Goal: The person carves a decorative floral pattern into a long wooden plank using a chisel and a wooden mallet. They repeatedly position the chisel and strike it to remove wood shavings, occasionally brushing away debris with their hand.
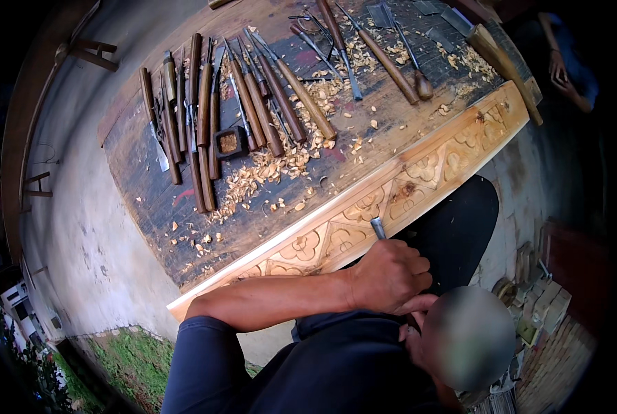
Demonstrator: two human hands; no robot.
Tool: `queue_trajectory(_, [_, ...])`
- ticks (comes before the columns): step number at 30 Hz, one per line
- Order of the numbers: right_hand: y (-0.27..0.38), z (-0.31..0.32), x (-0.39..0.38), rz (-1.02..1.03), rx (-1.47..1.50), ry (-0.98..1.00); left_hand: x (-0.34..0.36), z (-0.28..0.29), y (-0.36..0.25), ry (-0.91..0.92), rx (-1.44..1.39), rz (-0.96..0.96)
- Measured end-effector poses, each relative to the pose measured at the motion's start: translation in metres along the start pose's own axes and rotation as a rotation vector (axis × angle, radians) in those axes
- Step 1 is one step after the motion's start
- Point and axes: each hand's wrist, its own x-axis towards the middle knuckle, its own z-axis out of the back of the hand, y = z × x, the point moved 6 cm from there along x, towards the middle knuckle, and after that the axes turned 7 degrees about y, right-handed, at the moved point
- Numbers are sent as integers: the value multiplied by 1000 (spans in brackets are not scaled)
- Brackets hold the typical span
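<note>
My left hand (391, 272) is closed around a chisel (378, 228), its metal blade resting on a long pale wooden board (301, 246) carved with four-lobed flowers and triangles. The board lies diagonally along the bench's near edge. Just below my left hand, my right hand (416, 310) has curled fingers; a blurred round patch covers much of it, so what it holds is hidden.
Many wood-handled chisels and gouges (267, 96) lie on the dark bench (143, 207) among shavings (267, 179), a small square dark box (229, 141) and a mallet (501, 62). Another person's hands (559, 72) show at right. Wooden pieces (539, 307) are stacked lower right.
</note>
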Motion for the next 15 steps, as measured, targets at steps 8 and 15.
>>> queue_trajectory(8, [14,-11,7,-24,-15,23,-4,3,1,3,15,86])
queue_trajectory(15, [-15,-36,-20,-221,263,-29,-3,4,0,-35,2,67])
